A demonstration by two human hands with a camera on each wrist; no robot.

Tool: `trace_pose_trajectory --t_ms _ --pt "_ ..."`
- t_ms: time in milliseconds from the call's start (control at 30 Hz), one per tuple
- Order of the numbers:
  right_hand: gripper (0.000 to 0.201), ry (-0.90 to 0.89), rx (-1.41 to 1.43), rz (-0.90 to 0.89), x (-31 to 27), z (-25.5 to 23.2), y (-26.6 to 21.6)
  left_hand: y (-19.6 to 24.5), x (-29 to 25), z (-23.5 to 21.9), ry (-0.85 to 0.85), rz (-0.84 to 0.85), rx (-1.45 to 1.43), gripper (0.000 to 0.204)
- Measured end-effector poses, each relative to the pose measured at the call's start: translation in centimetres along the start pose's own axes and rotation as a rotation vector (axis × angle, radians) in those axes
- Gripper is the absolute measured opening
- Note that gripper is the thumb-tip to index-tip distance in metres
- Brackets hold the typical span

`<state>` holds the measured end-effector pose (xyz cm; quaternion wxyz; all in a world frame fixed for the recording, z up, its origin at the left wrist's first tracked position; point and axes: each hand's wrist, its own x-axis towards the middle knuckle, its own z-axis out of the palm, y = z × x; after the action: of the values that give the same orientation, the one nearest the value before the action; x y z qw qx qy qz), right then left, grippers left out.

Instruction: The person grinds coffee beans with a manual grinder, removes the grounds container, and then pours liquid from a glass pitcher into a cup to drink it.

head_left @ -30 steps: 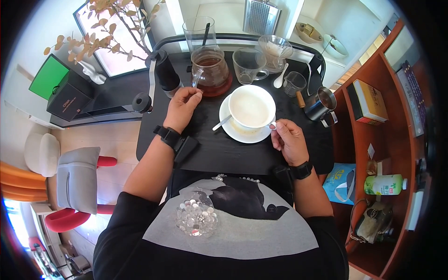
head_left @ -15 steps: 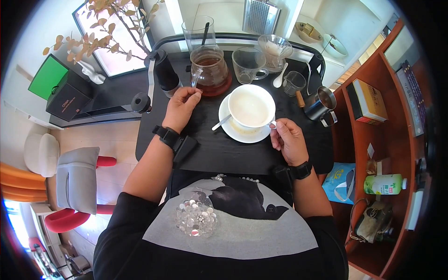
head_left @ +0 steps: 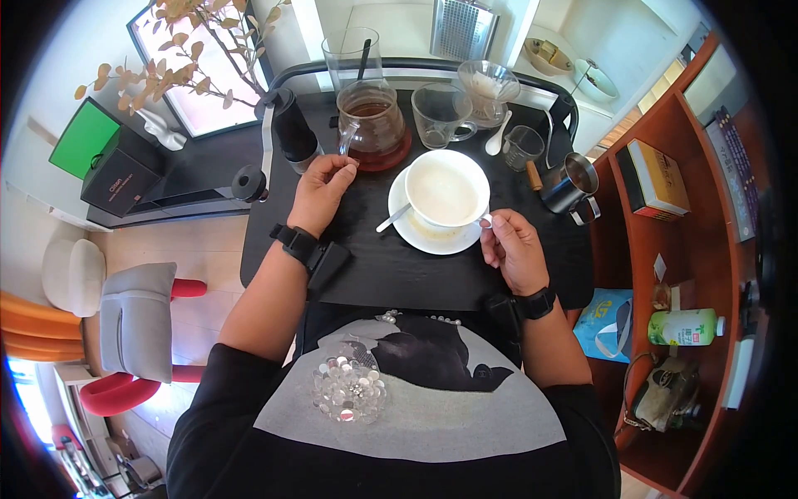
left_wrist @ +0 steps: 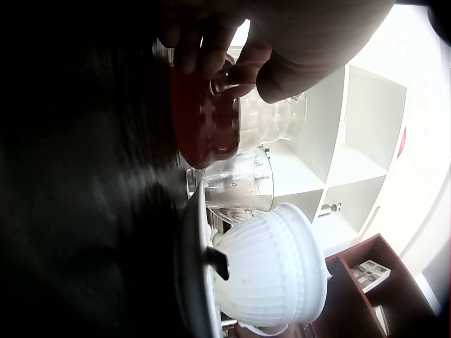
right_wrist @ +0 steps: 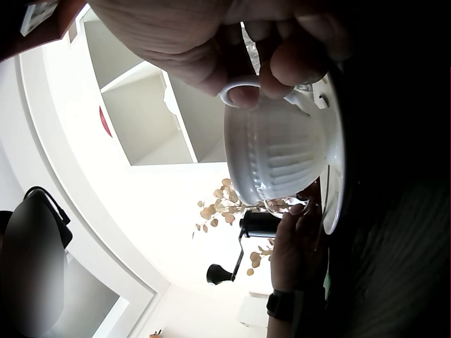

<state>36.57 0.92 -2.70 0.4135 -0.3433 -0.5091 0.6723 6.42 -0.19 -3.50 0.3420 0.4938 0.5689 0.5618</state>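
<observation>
A white cup (head_left: 447,190) of pale liquid stands on a white saucer (head_left: 432,242), with a spoon (head_left: 394,218) lying at the saucer's left. The right hand (head_left: 517,251) pinches the cup's handle; in the right wrist view a fingertip pokes through the handle loop of the ribbed cup (right_wrist: 282,148). At the glass pot (head_left: 371,133) of reddish-brown liquid, the left hand (head_left: 322,196) has thumb and fingers curled round the lower end of the handle. In the left wrist view, the fingers overlap the pot (left_wrist: 206,120).
Behind the cup stand a glass mug (head_left: 439,121), a glass dripper (head_left: 489,87) and a tall glass (head_left: 345,51). Right of them are a white spoon (head_left: 496,141), small glass jug (head_left: 524,148) and metal pitcher (head_left: 569,185). A black grinder (head_left: 293,129) is at the left.
</observation>
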Motion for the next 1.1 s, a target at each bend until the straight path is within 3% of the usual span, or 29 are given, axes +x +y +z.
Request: trace_pose_trajectory --t_ms 1100 --pt "0.022 0.021 -0.015 -0.025 -0.02 0.15 -0.07 -0.38 0.04 -0.06 -0.011 -0.003 -0.052 0.016"
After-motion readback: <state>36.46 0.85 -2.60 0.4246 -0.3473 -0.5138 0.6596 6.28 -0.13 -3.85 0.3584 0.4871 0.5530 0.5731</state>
